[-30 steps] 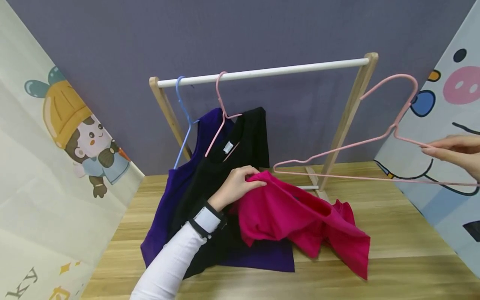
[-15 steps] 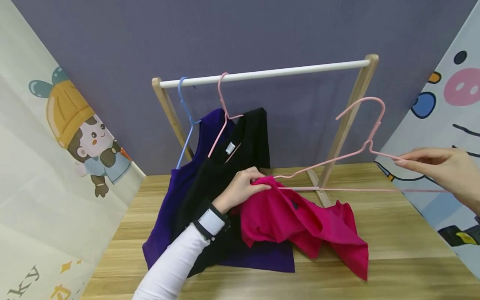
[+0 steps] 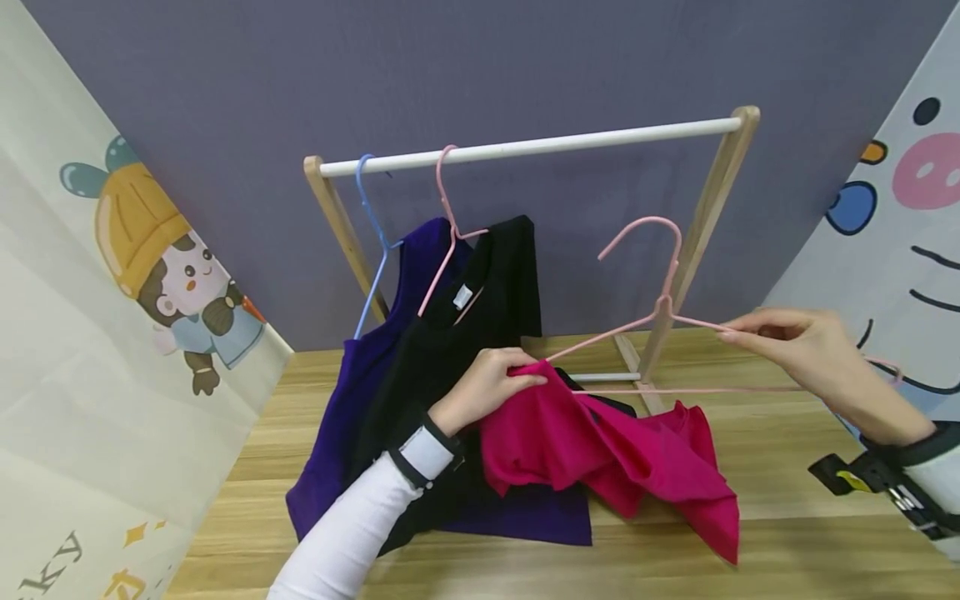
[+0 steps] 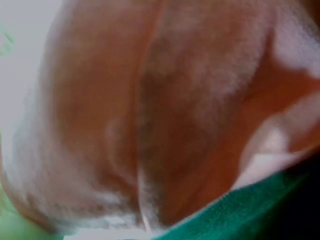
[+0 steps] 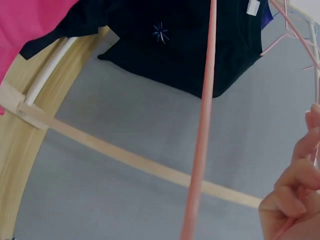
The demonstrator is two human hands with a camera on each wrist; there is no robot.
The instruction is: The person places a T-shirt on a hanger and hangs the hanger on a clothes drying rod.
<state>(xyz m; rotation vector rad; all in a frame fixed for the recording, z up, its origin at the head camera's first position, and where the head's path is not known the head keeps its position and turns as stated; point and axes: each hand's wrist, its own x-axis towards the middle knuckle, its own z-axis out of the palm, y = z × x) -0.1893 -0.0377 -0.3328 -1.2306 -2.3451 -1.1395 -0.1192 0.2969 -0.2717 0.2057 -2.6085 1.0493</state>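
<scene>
My left hand (image 3: 483,390) pinches the upper left edge of a magenta garment (image 3: 558,450), which lies bunched on the table. With thumb and fingers, my right hand (image 3: 813,358) grips a pink hanger (image 3: 665,302) by its right shoulder, close to the neck. The hanger's left end disappears into the garment's opening beside my left hand; its hook points up and left. In the right wrist view, the hanger's bottom bar (image 5: 202,125) crosses in front of dark cloth. Blurred skin fills most of the left wrist view.
A rack with a white rail (image 3: 592,140) and wooden posts stands behind. On it hang a purple garment (image 3: 330,442) on a blue hanger (image 3: 375,242) and a black top (image 3: 420,375) on another pink hanger (image 3: 447,208). Both drape onto the wooden table (image 3: 825,550).
My right hand has carried the pink hanger leftward and slightly down, and its left end has gone into the magenta garment. My left hand keeps its pinch, having shifted slightly right.
</scene>
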